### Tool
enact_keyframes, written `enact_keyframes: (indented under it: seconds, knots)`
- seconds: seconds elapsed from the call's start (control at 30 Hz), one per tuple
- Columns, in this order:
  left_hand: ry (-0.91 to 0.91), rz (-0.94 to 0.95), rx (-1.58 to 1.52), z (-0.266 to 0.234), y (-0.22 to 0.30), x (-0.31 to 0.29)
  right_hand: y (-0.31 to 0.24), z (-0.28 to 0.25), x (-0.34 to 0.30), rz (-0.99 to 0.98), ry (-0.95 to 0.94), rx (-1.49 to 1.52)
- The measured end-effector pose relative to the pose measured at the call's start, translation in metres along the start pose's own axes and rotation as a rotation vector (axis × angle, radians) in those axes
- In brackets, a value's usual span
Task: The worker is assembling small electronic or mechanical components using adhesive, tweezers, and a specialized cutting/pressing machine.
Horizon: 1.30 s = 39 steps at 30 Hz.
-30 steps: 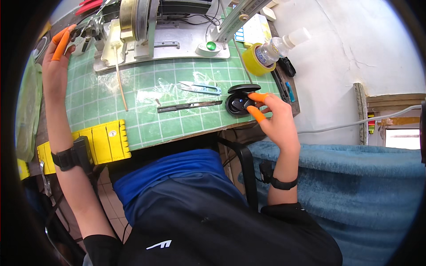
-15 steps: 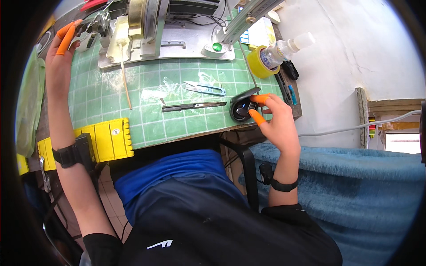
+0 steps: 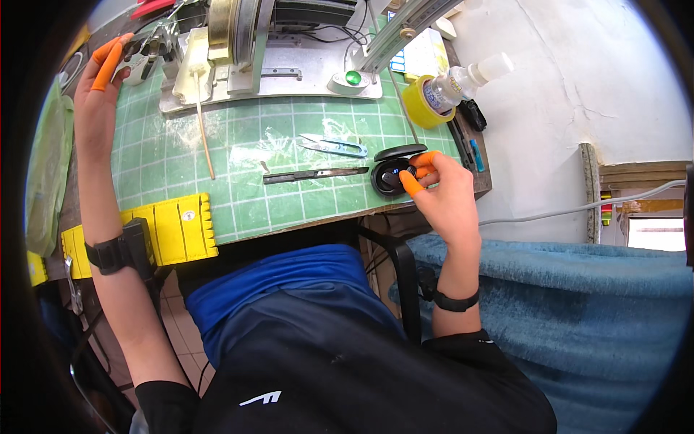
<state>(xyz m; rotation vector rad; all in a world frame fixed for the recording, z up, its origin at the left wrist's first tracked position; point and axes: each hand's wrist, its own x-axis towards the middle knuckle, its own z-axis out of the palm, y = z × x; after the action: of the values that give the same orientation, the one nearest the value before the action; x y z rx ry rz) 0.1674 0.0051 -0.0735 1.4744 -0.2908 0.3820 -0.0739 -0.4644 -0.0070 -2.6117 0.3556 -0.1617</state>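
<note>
An oval black earbud case [image 3: 383, 189] sits at the mat's right front, its lid [image 3: 400, 152] tipped back. Inside, a black earbud [image 3: 389, 178] and a small blue light show. My right hand [image 3: 450, 195], orange finger cots on thumb and index finger, is closed in a pinch at the case's right side, round the other dark earbud [image 3: 412, 172], which the fingers partly cover. At the far left my left hand [image 3: 101, 83], also wearing orange cots, has bent fingers against a dark metal fixture [image 3: 153, 47]; what they hold there is not clear.
Left of the case lie a utility knife [image 3: 314, 175] and light-blue thread snips [image 3: 332, 146]. A machine with a metal base [image 3: 289, 83] and green button [image 3: 353, 77] stands behind. A wooden stick [image 3: 205, 137] juts from it. Yellow tape [image 3: 426, 108] holds a bottle [image 3: 452, 88].
My right hand has shifted slightly left, its thumb now further over the case. The case has turned a little and its lid stands wider back. My left hand has barely moved.
</note>
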Motion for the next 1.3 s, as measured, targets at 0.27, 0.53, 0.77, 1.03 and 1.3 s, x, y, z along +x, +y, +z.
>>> enact_keyframes:
  seconds: [0.27, 0.53, 0.77, 1.03, 1.3]
  knots:
    - [0.009, -0.001, -0.013, 0.004, -0.007, 0.000, -0.003, -0.003, -0.001, 0.081, -0.011, -0.010]
    - [0.039, -0.016, 0.014, -0.001, 0.002, -0.002, -0.002, -0.001, 0.002, -0.006, -0.063, -0.009]
    - [0.023, 0.009, 0.061, 0.000, 0.007, -0.005, -0.003, 0.001, 0.002, -0.013, -0.023, -0.012]
    - [-0.001, 0.032, 0.009, 0.009, 0.010, 0.005, -0.003, -0.024, 0.006, -0.002, 0.058, 0.102]
    - [-0.118, -0.003, -0.471, 0.030, 0.001, -0.004, -0.027, -0.039, -0.011, -0.417, -0.306, -0.184]
